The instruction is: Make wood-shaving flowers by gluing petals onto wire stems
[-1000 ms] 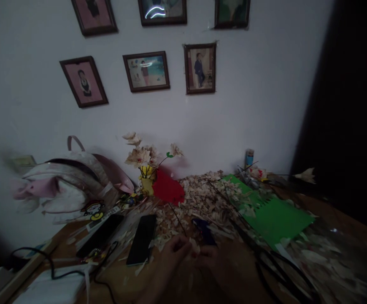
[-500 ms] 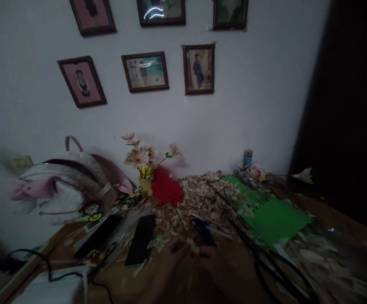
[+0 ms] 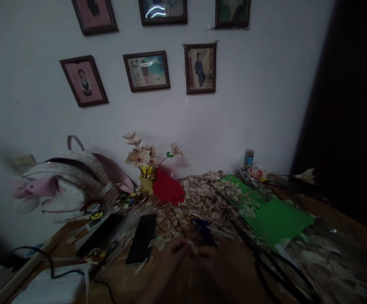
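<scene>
Hands on pale scrap (v. dim)

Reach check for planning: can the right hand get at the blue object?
Probably yes: the right hand sits just below the blue object, only loose shavings between, though it's at a pale scrap.

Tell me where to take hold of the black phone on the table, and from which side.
Best pinch the phone by its two long edges, coming from the near end: it lies flat on the wooden table, long axis pointing away, and pale scraps crowd its far end.
</scene>
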{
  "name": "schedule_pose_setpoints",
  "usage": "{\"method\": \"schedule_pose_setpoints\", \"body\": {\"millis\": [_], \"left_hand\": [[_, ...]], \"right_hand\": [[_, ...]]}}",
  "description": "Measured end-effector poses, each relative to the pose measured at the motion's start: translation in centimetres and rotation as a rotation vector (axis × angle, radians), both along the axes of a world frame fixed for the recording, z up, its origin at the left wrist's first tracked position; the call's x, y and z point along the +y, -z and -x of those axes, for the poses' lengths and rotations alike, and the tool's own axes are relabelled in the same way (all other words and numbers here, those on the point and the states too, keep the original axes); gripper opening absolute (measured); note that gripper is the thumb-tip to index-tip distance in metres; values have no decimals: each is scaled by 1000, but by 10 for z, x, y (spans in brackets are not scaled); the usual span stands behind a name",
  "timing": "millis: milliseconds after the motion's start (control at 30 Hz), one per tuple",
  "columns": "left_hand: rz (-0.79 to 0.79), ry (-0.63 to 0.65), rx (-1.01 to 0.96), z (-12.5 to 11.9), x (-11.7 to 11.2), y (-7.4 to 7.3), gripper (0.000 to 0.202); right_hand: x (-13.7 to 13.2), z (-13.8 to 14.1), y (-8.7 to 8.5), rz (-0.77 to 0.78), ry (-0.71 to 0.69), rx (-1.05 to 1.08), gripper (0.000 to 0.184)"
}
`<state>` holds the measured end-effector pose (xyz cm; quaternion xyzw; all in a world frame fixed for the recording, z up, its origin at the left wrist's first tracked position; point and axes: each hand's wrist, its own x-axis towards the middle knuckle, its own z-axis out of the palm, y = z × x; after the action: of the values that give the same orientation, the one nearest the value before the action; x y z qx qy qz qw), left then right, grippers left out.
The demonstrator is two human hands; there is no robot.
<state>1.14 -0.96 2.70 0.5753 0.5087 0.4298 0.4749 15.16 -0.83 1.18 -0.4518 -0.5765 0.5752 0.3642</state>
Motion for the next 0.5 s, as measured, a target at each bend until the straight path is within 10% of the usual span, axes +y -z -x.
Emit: {"method": "schedule_pose_setpoints", "body": {"millis": [267,500], "left_hand": [[-37,19,43,3,6,12,23],[-25,-203,-34,4,5,7,18]], "right_hand": [[5,3,9,46,4,41,10],[-10,-3,-38,89,93,-65,7]]}}
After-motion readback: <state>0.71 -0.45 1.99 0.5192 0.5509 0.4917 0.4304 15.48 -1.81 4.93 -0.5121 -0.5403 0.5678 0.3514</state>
